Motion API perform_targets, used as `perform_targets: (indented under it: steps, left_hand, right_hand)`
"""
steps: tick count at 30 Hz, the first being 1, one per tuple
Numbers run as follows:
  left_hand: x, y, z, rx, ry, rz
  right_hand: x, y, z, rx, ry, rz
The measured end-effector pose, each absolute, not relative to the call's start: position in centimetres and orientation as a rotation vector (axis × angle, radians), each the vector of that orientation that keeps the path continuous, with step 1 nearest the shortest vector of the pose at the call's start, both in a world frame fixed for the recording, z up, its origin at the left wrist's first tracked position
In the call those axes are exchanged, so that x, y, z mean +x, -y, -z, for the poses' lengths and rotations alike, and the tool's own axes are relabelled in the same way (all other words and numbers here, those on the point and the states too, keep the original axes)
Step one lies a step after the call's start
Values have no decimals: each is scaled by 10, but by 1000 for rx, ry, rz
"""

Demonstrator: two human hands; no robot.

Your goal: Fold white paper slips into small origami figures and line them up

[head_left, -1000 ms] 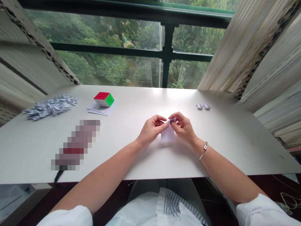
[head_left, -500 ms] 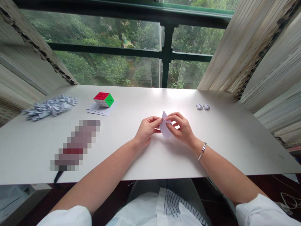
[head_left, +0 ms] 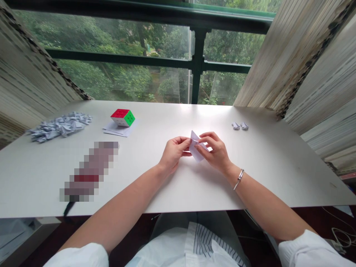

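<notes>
A small folded piece of white paper (head_left: 197, 152) is held up just above the table, between my two hands. My left hand (head_left: 174, 151) pinches its left edge between thumb and fingers. On the other side, my right hand (head_left: 213, 149) has its thumb and fingertips closed on the paper's right part, where a fold shows. Part of the paper is hidden behind the fingers. Two small folded paper pieces (head_left: 240, 126) lie farther back on the right.
On the white table (head_left: 178, 189), a heap of folded paper pieces (head_left: 61, 126) lies at the far left. A puzzle cube (head_left: 122, 117) rests on paper sheets (head_left: 115, 132). Nearer is a blurred-out long object (head_left: 89, 174) with a black strap. A window (head_left: 167, 81) stands behind.
My right fingers have shifted slightly on the paper, and its right flap sticks out a little more. The paper has tilted a bit; my left hand keeps its pinch.
</notes>
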State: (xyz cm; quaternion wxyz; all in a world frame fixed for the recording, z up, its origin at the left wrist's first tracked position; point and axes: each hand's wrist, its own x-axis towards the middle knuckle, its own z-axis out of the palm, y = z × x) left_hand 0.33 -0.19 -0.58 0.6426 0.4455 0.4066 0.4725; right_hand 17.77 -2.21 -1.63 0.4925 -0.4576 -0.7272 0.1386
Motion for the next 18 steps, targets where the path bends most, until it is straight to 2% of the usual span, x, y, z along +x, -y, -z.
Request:
perform_targets:
  steps: [11, 18]
  left_hand:
    - [4, 1, 10, 1031, -943, -1092]
    - [3, 1, 10, 1071, -911, -1096]
  right_hand:
    - [176, 24, 17, -1158, 1789, -287]
    - [177, 23, 17, -1019, 1887, -351]
